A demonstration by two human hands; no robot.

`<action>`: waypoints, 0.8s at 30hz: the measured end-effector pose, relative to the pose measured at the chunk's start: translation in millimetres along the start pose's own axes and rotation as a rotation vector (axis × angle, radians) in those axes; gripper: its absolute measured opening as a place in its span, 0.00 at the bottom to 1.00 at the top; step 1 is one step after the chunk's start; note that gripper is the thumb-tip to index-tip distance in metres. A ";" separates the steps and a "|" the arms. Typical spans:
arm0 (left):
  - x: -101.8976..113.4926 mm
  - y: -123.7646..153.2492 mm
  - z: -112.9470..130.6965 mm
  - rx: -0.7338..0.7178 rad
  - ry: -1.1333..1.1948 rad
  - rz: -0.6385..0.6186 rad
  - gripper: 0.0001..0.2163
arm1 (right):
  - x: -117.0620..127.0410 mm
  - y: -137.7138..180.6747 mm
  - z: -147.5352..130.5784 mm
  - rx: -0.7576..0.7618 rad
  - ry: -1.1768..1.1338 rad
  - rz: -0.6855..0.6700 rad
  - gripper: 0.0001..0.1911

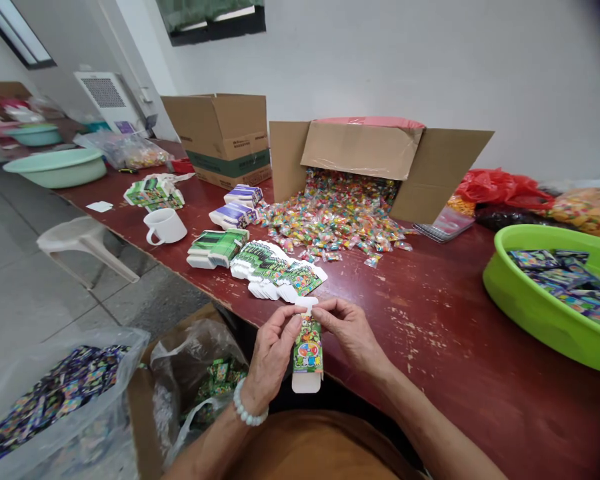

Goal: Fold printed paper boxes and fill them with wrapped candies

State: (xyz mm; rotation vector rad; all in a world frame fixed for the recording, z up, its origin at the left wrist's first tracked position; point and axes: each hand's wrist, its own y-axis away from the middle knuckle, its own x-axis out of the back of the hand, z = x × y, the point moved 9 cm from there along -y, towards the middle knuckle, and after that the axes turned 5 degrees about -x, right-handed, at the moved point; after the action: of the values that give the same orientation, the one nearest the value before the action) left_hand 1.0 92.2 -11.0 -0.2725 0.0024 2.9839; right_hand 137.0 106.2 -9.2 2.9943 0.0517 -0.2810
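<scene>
As 2 hands [274, 348] [354, 335] pinch a carton [309, 348], a scuffed table [430, 333] apparently meets the wall [380, 60].

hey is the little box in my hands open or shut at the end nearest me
Open: at the small box's near end, a white flap sticks out, not tucked in.

Wht mug [171, 227] + plstc stool [76, 231]

bracelet [242, 410]: pale round beads, worn on left wrist [256, 395] | garment [310, 443]: brown, seen below and right of bracelet | forearms [425, 407]: seen bare
</scene>
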 end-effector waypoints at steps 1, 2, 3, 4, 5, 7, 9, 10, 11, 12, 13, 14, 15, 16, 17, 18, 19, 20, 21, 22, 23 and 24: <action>0.9 0.1 0.3 -0.002 -0.011 0.001 0.12 | 0.8 -0.7 0.4 0.000 0.006 0.006 0.14; 1.7 0.2 0.9 -0.004 -0.025 -0.003 0.12 | 0.4 -1.0 -0.2 0.008 0.031 -0.002 0.15; 2.3 0.4 1.8 -0.006 -0.044 -0.013 0.12 | -1.2 -1.1 -1.1 0.019 0.070 -0.026 0.15; 2.9 0.4 3.1 -0.010 -0.071 -0.026 0.12 | -3.6 -1.0 -1.8 0.028 0.112 -0.056 0.15; 3.4 0.2 4.8 -0.017 -0.104 -0.042 0.12 | -5.7 -0.7 -2.2 0.033 0.146 -0.082 0.15; 4.1 -0.8 9.2 -0.044 -0.177 -0.076 0.11 | -7.8 -0.7 -3.0 0.037 0.160 -0.100 0.16; 6.0 -2.4 13.8 -0.082 -0.224 -0.083 0.11 | -7.6 -1.7 -5.6 0.048 0.094 -0.081 0.15; 7.4 -3.3 15.4 -0.098 -0.230 -0.075 0.10 | -8.1 -2.3 -7.1 0.053 0.046 -0.077 0.15; 8.9 -4.0 16.4 -0.110 -0.225 -0.062 0.10 | -9.7 -3.1 -8.4 0.053 0.003 -0.085 0.16; 9.9 -4.7 16.7 -0.117 -0.211 -0.050 0.10 | -12.1 -3.7 -9.4 0.048 -0.022 -0.105 0.17; 10.6 -5.1 17.0 -0.123 -0.190 -0.039 0.09 | -14.6 -4.1 -10.5 0.045 -0.020 -0.128 0.18; 10.7 -5.3 17.4 -0.128 -0.159 -0.030 0.10 | -16.8 -4.1 -12.1 0.050 0.005 -0.147 0.16; 11.0 -5.4 17.7 -0.128 -0.112 -0.017 0.12 | -18.2 -3.7 -14.1 0.061 0.041 -0.161 0.14; 11.7 -5.3 17.7 -0.120 -0.049 0.001 0.15 | -18.6 -3.0 -16.3 0.078 0.072 -0.166 0.13; 12.4 -5.1 16.6 -0.097 0.026 0.020 0.19 | -18.2 -2.0 -18.7 0.098 0.089 -0.164 0.12; 11.9 -4.8 13.6 -0.050 0.107 0.026 0.22 | -17.6 -0.7 -20.9 0.118 0.093 -0.160 0.12; 8.7 -4.1 8.2 0.025 0.186 0.007 0.24 | -17.1 0.7 -22.6 0.133 0.091 -0.158 0.12; 1.7 -2.3 0.8 0.128 0.257 -0.046 0.23 | -16.7 2.1 -23.7 0.144 0.093 -0.156 0.11; -7.5 1.1 -7.3 0.243 0.316 -0.121 0.21 | -16.0 3.7 -25.3 0.164 0.113 -0.150 0.11; -16.8 5.8 -14.6 0.350 0.361 -0.199 0.21 | -16.1 5.7 -28.5 0.203 0.160 -0.146 0.10; -23.8 10.2 -20.9 0.437 0.389 -0.253 0.22 | -17.4 8.3 -32.5 0.257 0.232 -0.151 0.09; -27.1 12.5 -25.8 0.489 0.401 -0.267 0.24 | -20.1 11.3 -36.8 0.319 0.320 -0.164 0.09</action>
State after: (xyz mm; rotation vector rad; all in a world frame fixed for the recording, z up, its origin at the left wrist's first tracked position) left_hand 30.3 75.5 -31.6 -0.7285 0.6678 2.5108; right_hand 124.6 99.6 31.9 3.3264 0.3140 0.1969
